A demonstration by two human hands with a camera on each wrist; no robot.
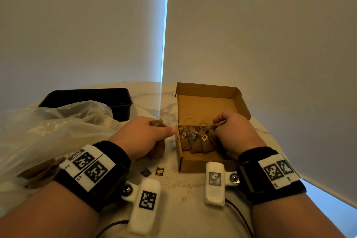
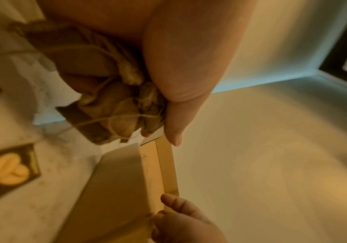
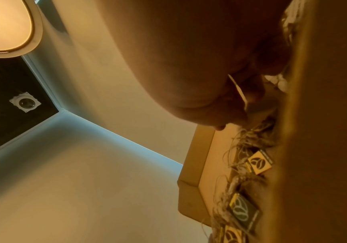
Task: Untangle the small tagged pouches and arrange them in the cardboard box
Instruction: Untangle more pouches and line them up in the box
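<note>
An open cardboard box point(image 1: 204, 164) sits right of centre on the marble table. Three brown pouches point(image 1: 195, 147) with small dark tags stand in a row inside it. My right hand point(image 1: 229, 123) is curled inside the box's right end and grips another pouch point(image 1: 216, 126) by its stringy neck. My left hand point(image 1: 146, 133) holds a bunch of brown pouches point(image 1: 157, 150) just left of the box, its thumb touching the box's left wall. The left wrist view shows that bunch point(image 2: 106, 98) with tangled strings. Tags point(image 3: 258, 162) and strings show in the right wrist view.
Two loose tags point(image 1: 160, 171) lie on the table in front of the box. A crumpled clear plastic bag point(image 1: 48, 127) fills the left side, with a black tray point(image 1: 87, 98) behind it. Walls stand close behind the table point(image 1: 183, 189).
</note>
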